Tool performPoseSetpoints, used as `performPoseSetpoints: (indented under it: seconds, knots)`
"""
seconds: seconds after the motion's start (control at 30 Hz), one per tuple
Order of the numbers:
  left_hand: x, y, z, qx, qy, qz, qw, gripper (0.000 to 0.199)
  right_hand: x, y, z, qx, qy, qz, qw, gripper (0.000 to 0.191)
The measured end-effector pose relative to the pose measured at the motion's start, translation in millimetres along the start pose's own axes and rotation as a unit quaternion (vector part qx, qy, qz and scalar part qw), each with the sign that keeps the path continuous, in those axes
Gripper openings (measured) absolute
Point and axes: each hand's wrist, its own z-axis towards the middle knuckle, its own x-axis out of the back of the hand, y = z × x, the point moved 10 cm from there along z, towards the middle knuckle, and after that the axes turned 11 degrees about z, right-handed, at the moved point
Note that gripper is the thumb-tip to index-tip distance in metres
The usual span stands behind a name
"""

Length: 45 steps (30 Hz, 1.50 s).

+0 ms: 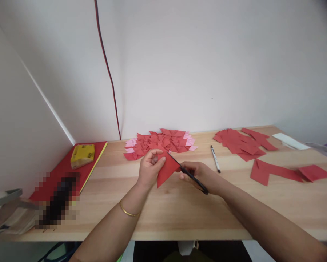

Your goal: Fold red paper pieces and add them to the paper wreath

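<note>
My left hand [150, 166] pinches a red piece of paper [167, 170] with a pointed lower corner, held above the wooden table. In my right hand [198, 174] is a pair of black scissors [194, 178], its fingers wrapped about the handles. The blades reach up and left to the paper's upper right edge; whether they are cutting into it I cannot tell. Behind my left hand lies a pile of folded red paper pieces [163, 140], with pink folded pieces [190, 140] at its sides.
Right of my hands lie a marker pen [215, 158], a heap of red paper pieces [238, 142] and red offcuts [284, 171]. A yellow packet [83, 155] rests on red sheets [62, 165] at the left. A dark cable [106, 62] hangs along the wall.
</note>
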Motion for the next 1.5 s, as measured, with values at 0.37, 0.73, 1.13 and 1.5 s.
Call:
performPoseSetpoints:
  seconds: [0.37, 0.73, 1.13, 1.5]
  knots:
    - [-6.8, -3, -5, 0.020, -0.021, 0.006, 1.000, 0.032, -11, 0, 1, 0.016, -0.037, 0.085, 0.996, 0.040]
    - [-11.5, -4, -10, 0.036, -0.036, 0.010, 0.999, 0.033, -6, 3, 5, 0.036, -0.010, 0.050, 0.998, 0.040]
    - [-12.7, -7, -9, 0.038, -0.050, 0.001, 0.998, 0.031, -2, 7, 5, 0.000, 0.026, 0.046, 0.999, 0.042]
    - [-10.5, -2, -7, 0.022, -0.034, -0.033, 0.999, 0.031, -7, 2, 2, 0.020, -0.025, 0.134, 0.990, 0.040]
